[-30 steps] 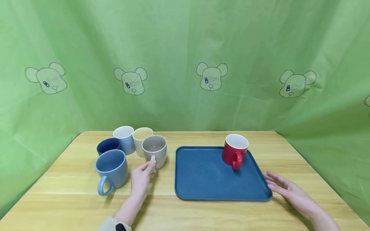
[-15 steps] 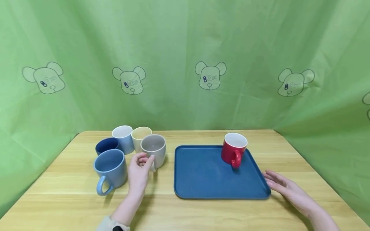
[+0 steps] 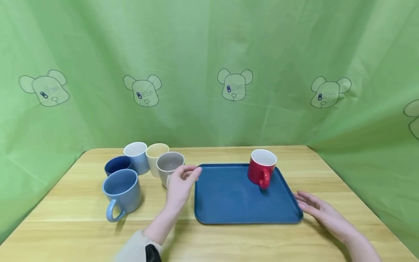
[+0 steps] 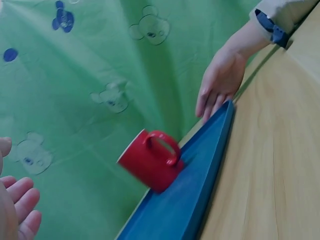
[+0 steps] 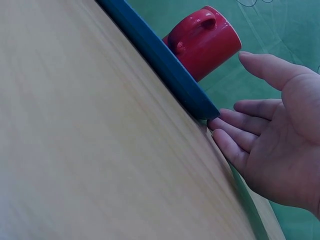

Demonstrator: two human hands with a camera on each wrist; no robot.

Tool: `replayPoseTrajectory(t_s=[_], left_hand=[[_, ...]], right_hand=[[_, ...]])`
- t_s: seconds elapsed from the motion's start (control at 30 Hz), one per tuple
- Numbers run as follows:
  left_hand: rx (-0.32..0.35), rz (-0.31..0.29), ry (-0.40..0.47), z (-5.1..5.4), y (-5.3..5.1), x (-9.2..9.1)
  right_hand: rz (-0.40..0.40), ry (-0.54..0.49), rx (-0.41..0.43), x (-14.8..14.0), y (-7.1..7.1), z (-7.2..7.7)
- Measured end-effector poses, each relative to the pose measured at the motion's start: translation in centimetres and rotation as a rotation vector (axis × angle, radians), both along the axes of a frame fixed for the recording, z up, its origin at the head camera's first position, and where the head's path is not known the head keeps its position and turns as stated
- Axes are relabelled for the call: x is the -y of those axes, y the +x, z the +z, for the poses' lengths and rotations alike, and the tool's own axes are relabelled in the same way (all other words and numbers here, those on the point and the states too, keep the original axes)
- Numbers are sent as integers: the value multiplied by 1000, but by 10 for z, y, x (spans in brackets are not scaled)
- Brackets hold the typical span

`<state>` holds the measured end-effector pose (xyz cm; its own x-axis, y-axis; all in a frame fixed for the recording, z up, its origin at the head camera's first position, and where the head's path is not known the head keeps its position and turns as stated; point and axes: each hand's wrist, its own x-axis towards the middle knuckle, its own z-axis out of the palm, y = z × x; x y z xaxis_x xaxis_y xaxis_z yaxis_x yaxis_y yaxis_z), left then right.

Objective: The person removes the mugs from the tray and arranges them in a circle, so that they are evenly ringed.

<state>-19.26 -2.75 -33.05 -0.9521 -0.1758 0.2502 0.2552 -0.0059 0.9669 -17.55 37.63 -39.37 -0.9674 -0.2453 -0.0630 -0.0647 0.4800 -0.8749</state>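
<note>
My left hand (image 3: 179, 185) hovers between the grey mug (image 3: 168, 165) and the left edge of the blue tray (image 3: 235, 200), holding nothing. In the left wrist view its fingers (image 4: 25, 200) are loosely bent. The hand hides the grey mug's lower right side and most of its handle. Upright near the tray's back right corner stands a red mug (image 3: 256, 171) with a white inside, handle toward me. My right hand (image 3: 322, 214) is at the tray's right edge; in the right wrist view its fingertips (image 5: 220, 122) touch the tray's corner, fingers fairly straight.
Left of the grey mug stand a cream mug (image 3: 153, 162), a light blue mug with white inside (image 3: 140, 162), a dark blue mug (image 3: 112, 165) and a larger blue mug (image 3: 127, 196). A green curtain (image 3: 196, 109) hangs behind the wooden table (image 3: 78, 233).
My left hand has let go of the grey mug's handle and moved right toward the tray. The right hand stays by the tray's edge. The head view has shifted slightly.
</note>
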Motion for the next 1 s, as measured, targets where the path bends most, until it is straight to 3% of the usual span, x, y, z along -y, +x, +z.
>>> replayPoseTrajectory(t_s=[0.27,0.6,0.83,1.0], left_hand=[[82,-142,-62,-3,-13,-53],[190,-255,-170,-20,-29,-115],[205,-328,-91,-35,-43,-140],[268,-326,-49,-43,-51,-156]], right_hand=[[-9,-27,11,3,-1,0],[-18,-48,8,2,2,1],[-27,-45,-1,3,3,1],[-29,-53,-8,3,5,2]])
